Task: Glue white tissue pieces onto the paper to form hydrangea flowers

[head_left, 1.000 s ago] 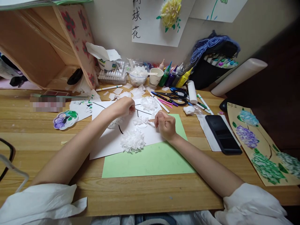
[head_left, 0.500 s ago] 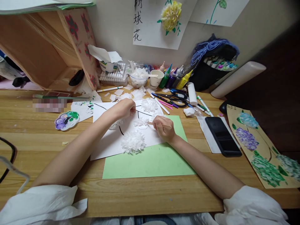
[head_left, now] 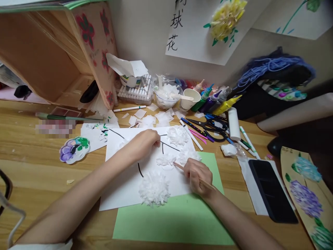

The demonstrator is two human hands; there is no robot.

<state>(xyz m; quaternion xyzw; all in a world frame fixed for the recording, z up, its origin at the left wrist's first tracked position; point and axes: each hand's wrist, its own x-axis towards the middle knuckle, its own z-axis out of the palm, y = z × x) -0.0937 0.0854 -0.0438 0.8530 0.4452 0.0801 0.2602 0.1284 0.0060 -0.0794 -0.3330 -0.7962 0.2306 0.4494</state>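
My right hand (head_left: 199,175) is closed round a flat wooden craft stick (head_left: 208,184). The stick's tip touches or hovers just over the right side of a small, partly filled white paper flower (head_left: 165,160). My left hand (head_left: 149,141) rests on the white sheet (head_left: 118,191) with fingers curled; whatever lies in them is hidden. Black branch lines run across the sheet. Fluffy white paper flowers stand out on it: a large one (head_left: 154,188) in front and another (head_left: 177,135) at the back right. One more is partly hidden by my left arm.
Green paper (head_left: 169,225) lies under the sheet. Behind are paper scraps (head_left: 148,121), a bowl of paper pieces (head_left: 168,99), a paper cup (head_left: 189,99), paint bottles (head_left: 225,105) and scissors (head_left: 214,130). A black phone-like slab (head_left: 272,191) lies right, a painted palette (head_left: 74,150) left.
The view has moved closer and shifted, so everything sits differently in it. The craft stick has swung from nearly level to slanted, its tip now nearer the small flower's paper.
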